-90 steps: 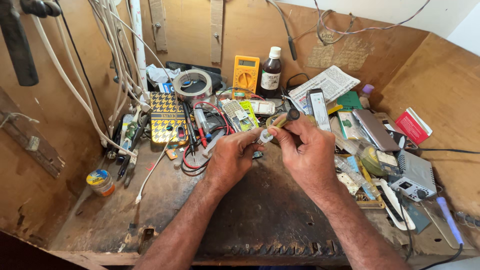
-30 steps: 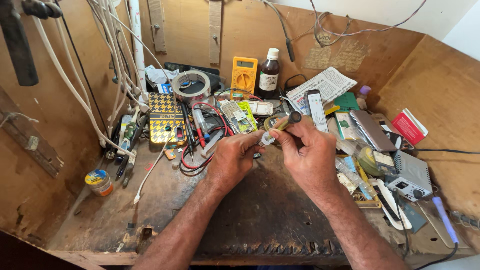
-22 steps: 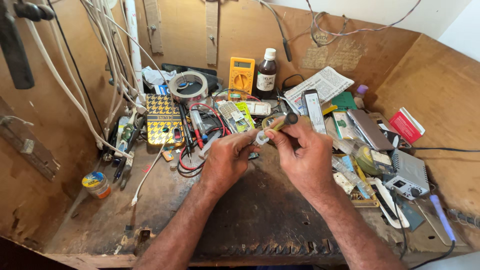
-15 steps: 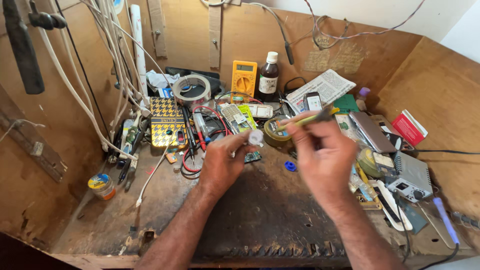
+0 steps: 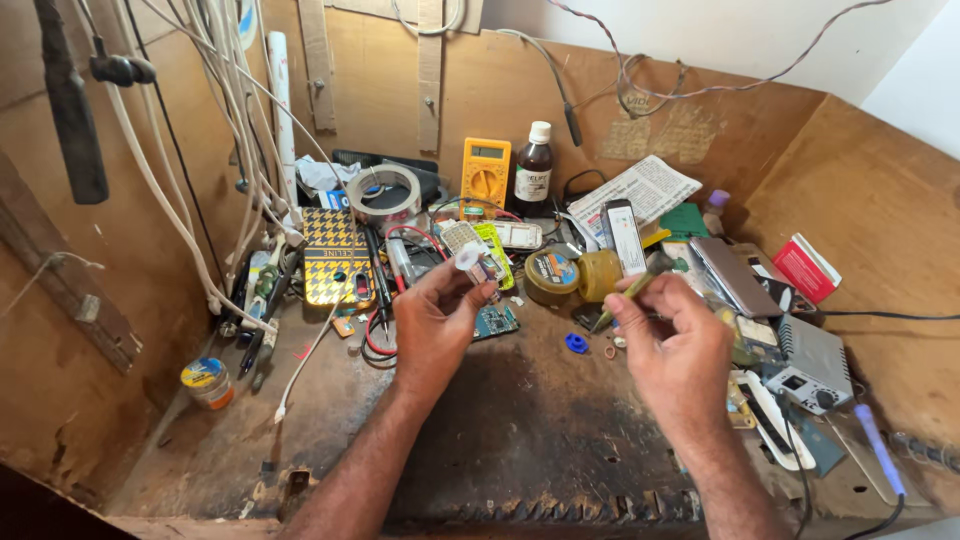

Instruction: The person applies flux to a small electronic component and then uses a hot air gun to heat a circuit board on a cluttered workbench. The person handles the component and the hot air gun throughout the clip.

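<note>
The workbench (image 5: 520, 440) was rough, scorched, matt wood. The far brown bottle (image 5: 532, 175) looked like glossy glass, though the view was small. The tape roll (image 5: 384, 196) shone, the multimeter (image 5: 485, 172) was yellow plastic, and the newspaper (image 5: 648, 190) was matt paper.

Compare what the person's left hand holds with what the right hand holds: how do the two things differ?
The left hand pinches a small whitish plug-like part, short and stubby; the right hand grips a slim green tool, long and thin. The part points up; the tool slants down toward the bench. Both are held at the fingertips.
</note>
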